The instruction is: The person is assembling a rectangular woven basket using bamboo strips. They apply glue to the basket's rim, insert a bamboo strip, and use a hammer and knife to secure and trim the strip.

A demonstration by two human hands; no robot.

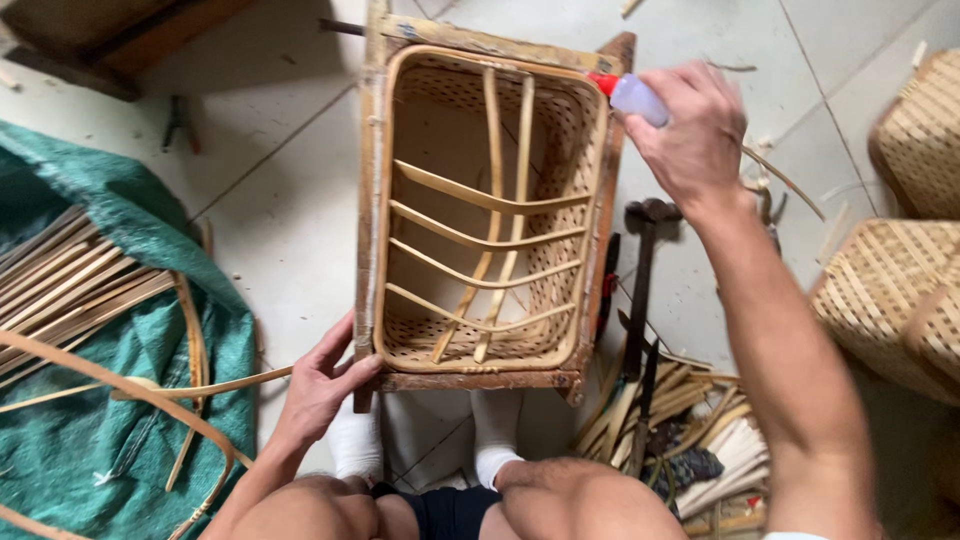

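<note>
Hiding most of bottle, right hand (cap shows).

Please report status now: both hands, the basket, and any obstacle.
Left hand grips wooden frame's near corner. Right hand holds small glue bottle at woven basket far rim. Nothing in the way.

Pale tan woven basket, fine chequered weave on its walls, lighter yellow strips crossing inside. Worn brown wooden frame around it. Translucent whitish small bottle with red cap, far right. Deep green cloth at left under straw-coloured bamboo strips. White socks near. Pale grey tiled floor. Golden woven baskets at right.
</note>
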